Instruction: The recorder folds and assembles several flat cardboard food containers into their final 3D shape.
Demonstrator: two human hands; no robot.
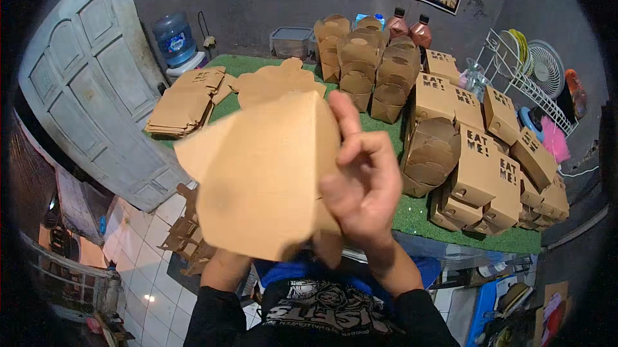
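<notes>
A partly folded brown cardboard box (257,173) is held up in front of me, its broad plain panel facing up and a flap sticking out on the left. My right hand (370,186) is at the box's right side, its fingers bent and its thumb against the cardboard edge, somewhat blurred. The box covers my left hand; only the wrist and forearm (224,271) show below it, so its fingers are hidden. Beyond the box, flat cardboard blanks (280,83) lie on the green table cover (244,64).
A stack of flat cardboard (183,105) lies at the left. Tall nested cardboard cartons (360,57) stand at the back. Closed boxes (473,167) are piled on the right, near a dish rack (515,64) and a fan (546,70). Cardboard pieces (187,231) sit low at left.
</notes>
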